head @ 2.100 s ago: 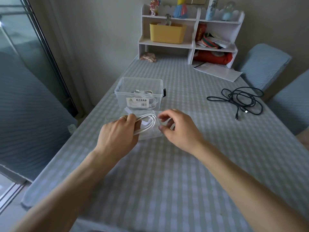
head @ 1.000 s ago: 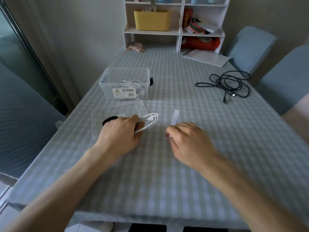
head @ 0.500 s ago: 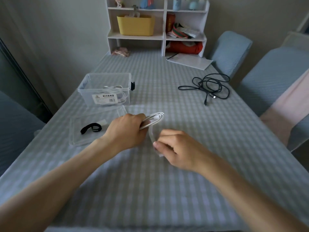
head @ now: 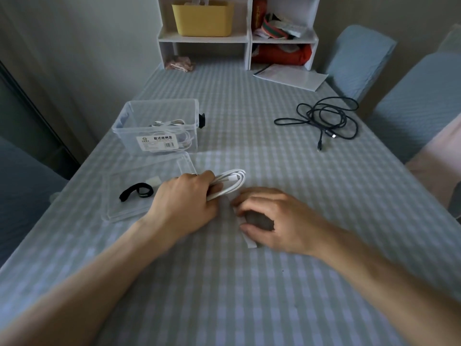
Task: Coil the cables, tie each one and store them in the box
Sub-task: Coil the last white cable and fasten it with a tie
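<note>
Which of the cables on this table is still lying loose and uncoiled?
The dark cable on the far right, sprawled in untidy loops. The left hand grips one coiled white cable; another lies in the clear plastic box.

Both bare forearms reach in from the bottom corners of the frame and meet near the centre. The left hand (head: pixel 185 198) lies knuckles-up, its fingers curled round a coiled white cable (head: pixel 230 182), a ring on one finger. Just to its right, the right hand (head: pixel 272 218) is arched with the palm down, thumb and fingertips pinching a white tie strip (head: pixel 249 242).
</note>
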A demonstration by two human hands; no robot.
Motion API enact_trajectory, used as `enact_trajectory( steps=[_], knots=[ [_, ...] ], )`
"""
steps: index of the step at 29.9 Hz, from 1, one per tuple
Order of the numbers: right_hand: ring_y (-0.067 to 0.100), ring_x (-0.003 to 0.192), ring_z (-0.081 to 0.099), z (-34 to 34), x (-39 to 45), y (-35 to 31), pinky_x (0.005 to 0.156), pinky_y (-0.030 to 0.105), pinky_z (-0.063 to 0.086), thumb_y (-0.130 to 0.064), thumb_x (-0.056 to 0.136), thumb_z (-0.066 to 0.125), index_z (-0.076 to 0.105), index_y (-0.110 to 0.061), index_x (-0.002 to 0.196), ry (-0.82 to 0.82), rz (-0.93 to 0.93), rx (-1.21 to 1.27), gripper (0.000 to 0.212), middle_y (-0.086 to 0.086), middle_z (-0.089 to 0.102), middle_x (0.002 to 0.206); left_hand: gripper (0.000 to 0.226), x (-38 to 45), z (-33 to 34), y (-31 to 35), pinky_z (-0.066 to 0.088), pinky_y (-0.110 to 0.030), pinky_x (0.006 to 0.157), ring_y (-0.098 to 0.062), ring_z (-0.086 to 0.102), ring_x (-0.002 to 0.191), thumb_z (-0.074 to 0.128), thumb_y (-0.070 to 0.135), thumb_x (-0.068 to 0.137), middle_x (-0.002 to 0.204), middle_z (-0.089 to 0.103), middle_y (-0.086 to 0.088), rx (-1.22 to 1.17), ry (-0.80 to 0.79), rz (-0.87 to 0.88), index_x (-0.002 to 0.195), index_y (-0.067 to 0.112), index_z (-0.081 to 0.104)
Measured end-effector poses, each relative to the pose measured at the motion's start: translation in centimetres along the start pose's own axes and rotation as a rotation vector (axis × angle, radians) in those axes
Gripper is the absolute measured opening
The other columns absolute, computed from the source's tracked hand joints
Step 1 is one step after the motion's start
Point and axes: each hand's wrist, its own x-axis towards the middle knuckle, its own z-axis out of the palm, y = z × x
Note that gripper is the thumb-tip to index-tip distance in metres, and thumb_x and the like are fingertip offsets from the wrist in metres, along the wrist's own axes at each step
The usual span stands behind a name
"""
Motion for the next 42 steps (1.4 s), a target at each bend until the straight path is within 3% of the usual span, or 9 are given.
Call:
enact_trajectory(
  steps=[6,9,12,16,20,23,29,34,42],
  knots=[
    [0.01,0.11,0.058,-0.3,-0.3,-0.6,0.098,0.025,0.044,-0.043,0.087,0.066,0.056,-0.017,0.124,0.053,0.135,-0.055,0.046,-0.007,0.065,0.114,0.018,-0.9,-0.7,0.4,0.034,-0.031,0.057,-0.031,0.064,0.074,0.056,0.035,0.087,0.075,0.062,0.002,0.018,-0.026,0.017,0.08,0.026,0.042],
    [0.013,0.121,0.053,-0.4,-0.6,-0.9,0.099,0.018,0.037,-0.045,0.085,0.071,0.028,-0.022,0.148,0.032,0.258,0.013,0.08,-0.005,0.059,0.132,0.016,-0.8,-1.1,1.0,0.034,-0.029,0.058,-0.028,0.064,0.074,0.053,0.035,0.089,0.073,0.06,0.003,0.095,-0.04,0.034,0.08,0.025,0.044],
    [0.014,0.122,0.053,-0.2,-0.8,-0.6,0.103,0.031,0.043,-0.048,0.085,0.069,0.007,-0.032,0.155,-0.007,0.257,0.025,0.094,-0.003,0.058,0.133,0.011,-0.5,-1.2,1.8,0.034,-0.029,0.06,-0.027,0.065,0.078,0.049,0.035,0.089,0.081,0.064,0.001,0.224,-0.103,0.067,0.084,0.026,0.045],
    [0.006,0.119,0.048,-0.2,-0.9,-0.8,0.095,0.013,0.037,-0.048,0.088,0.066,0.025,-0.033,0.153,-0.009,0.202,-0.022,0.078,-0.009,0.052,0.131,0.013,0.1,-1.6,2.3,0.033,-0.029,0.061,-0.024,0.063,0.077,0.045,0.036,0.093,0.082,0.06,0.003,0.354,-0.177,0.118,0.091,0.025,0.052],
    [0.001,0.116,0.05,0.0,-0.8,-0.5,0.091,0.023,0.048,-0.051,0.084,0.066,0.043,-0.025,0.143,0.049,0.202,0.033,0.069,-0.014,0.045,0.13,0.014,0.5,-1.6,2.7,0.034,-0.029,0.059,-0.018,0.045,0.065,0.044,0.032,0.094,0.071,0.044,0.007,0.438,-0.207,0.184,0.097,0.023,0.055],
    [0.0,0.12,0.047,-0.2,-0.7,-0.5,0.098,0.022,0.044,-0.05,0.084,0.066,0.049,-0.024,0.139,0.043,0.187,0.014,0.063,-0.014,0.053,0.129,0.017,0.9,-1.6,2.8,0.034,-0.029,0.06,-0.018,0.045,0.067,0.043,0.031,0.095,0.076,0.052,0.005,0.456,-0.225,0.221,0.1,0.023,0.056],
    [0.008,0.116,0.052,-0.1,-0.7,-0.4,0.097,0.026,0.044,-0.046,0.09,0.061,0.059,-0.018,0.125,-0.013,0.163,-0.024,0.045,-0.009,0.062,0.121,0.016,1.7,-1.0,3.6,0.035,-0.028,0.058,-0.016,0.044,0.061,0.042,0.032,0.095,0.066,0.039,0.008,0.411,-0.242,0.253,0.094,0.021,0.054],
    [0.019,0.12,0.055,0.6,-1.1,-0.2,0.1,0.035,0.047,-0.042,0.102,0.037,0.055,-0.006,0.135,-0.006,0.14,-0.174,0.052,0.004,0.061,0.13,0.023,1.1,-1.0,2.7,0.035,-0.03,0.058,-0.019,0.062,0.075,0.039,0.045,0.096,0.083,0.059,0.005,0.31,-0.16,0.234,0.09,0.022,0.035],
    [0.024,0.11,0.058,0.5,-0.9,-1.0,0.088,0.04,0.054,-0.041,0.1,0.037,0.061,-0.006,0.129,-0.007,0.136,-0.27,0.051,0.005,0.063,0.123,0.047,-0.2,-1.1,-0.6,0.044,-0.017,0.069,-0.003,0.061,0.095,0.068,0.046,0.076,0.111,0.054,0.02,-0.198,-0.186,0.26,0.119,0.039,0.049]
  ],
)
